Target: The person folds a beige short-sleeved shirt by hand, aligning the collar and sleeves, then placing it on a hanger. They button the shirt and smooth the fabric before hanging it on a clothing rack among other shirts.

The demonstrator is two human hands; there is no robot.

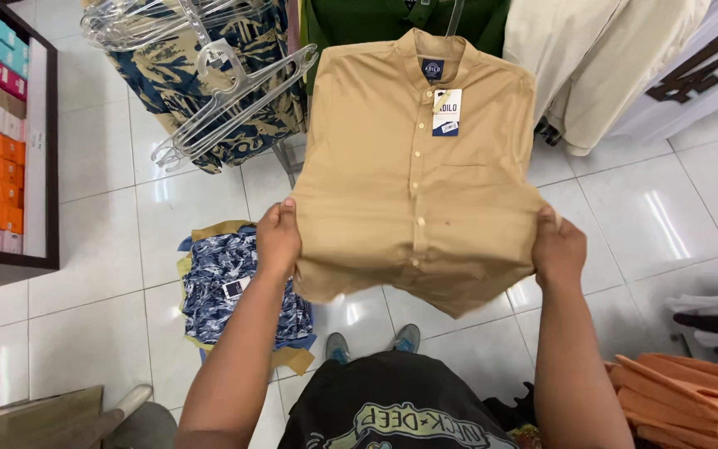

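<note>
Head view: we note a tan button-up shirt (413, 175) held out flat in front of the body, above the tiled floor (110, 233). Left hand (278, 239) and right hand (558, 249) pinch its side edges, fingers closed on the cloth, keeping the front taut and facing us. A paper tag (447, 112) hangs at the collar. Folded patterned shirts (226, 283) lie on the floor below the left hand.

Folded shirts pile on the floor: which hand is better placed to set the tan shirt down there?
Probably left. The left hand grips the tan shirt directly above the floor pile; the right hand holds the far edge.
</note>
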